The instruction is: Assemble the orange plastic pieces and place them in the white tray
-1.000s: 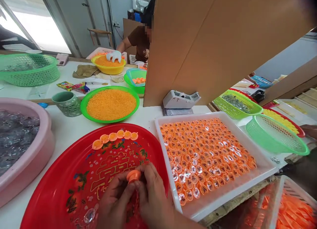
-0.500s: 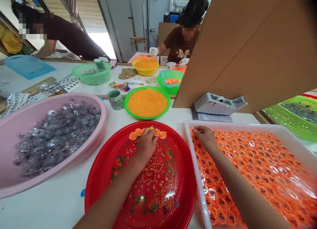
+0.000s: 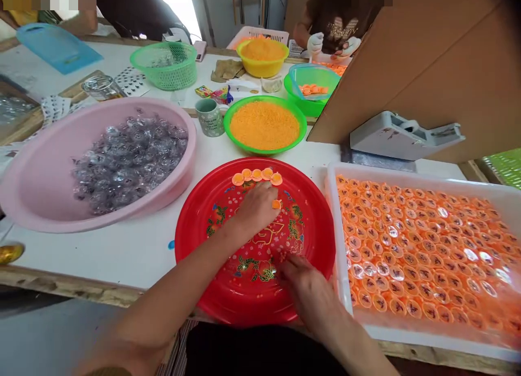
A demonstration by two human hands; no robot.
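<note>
Five orange cups (image 3: 256, 174) sit in a row at the far side of our red tray (image 3: 193, 227). Just nearer, our left hand (image 3: 256, 205) curls its fingers, holding a sixth orange cup (image 3: 277, 204) at its right side. Our right hand (image 3: 305, 285) bunches its fingertips beside small orange grains (image 3: 281, 253) in the near half — whether it grasps any, we cannot tell.
</note>
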